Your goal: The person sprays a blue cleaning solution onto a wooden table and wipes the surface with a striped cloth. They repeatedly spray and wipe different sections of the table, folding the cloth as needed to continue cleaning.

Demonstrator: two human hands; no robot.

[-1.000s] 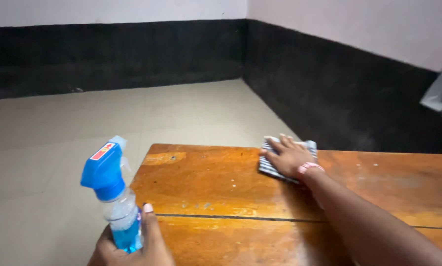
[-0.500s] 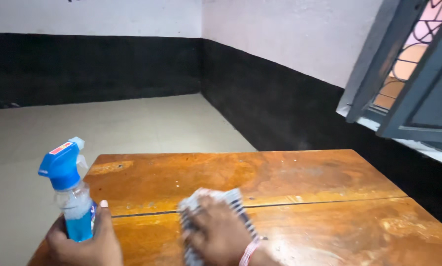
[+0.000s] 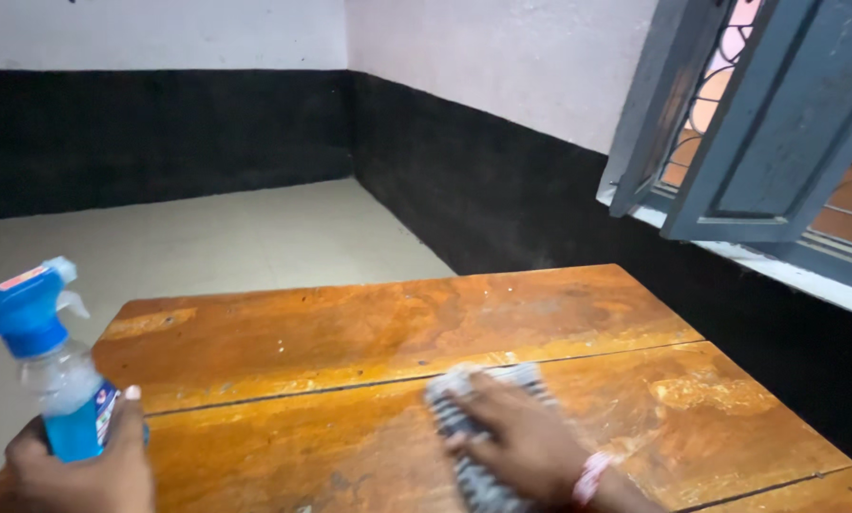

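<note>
- The left hand (image 3: 79, 470) sits at the lower left corner of the view, its grip wrapped around a spray bottle (image 3: 51, 366) and pressed tight on the lower body, thumb up along the side.
- The spray bottle stands upright in that hand, with a blue trigger head on top, a clear neck, and blue liquid in the lower part. It is held above the near left corner of the table (image 3: 350, 323); whether its base touches the wood is hidden by the hand.
- The right hand (image 3: 521, 442) lies flat on a grey striped cloth (image 3: 473, 418), fingers spread and pressing down rather than pinching anything.
- The cloth is on the table's near half, just on the near side of the dark seam between two planks, roughly midway across. It looks blurred, so its exact edges are hard to make out; part of it runs under the palm toward the lower edge of the view.
- A pink and white band (image 3: 589, 477) circles the right wrist.
- The table is worn orange-brown wood with pale scuffed patches.
- Beyond it lies a pale floor (image 3: 208, 237), and walls with a black lower band (image 3: 160, 133) under a light upper part.
- At upper right, grey-blue window shutters (image 3: 777, 123) stand open above a white sill.
</note>
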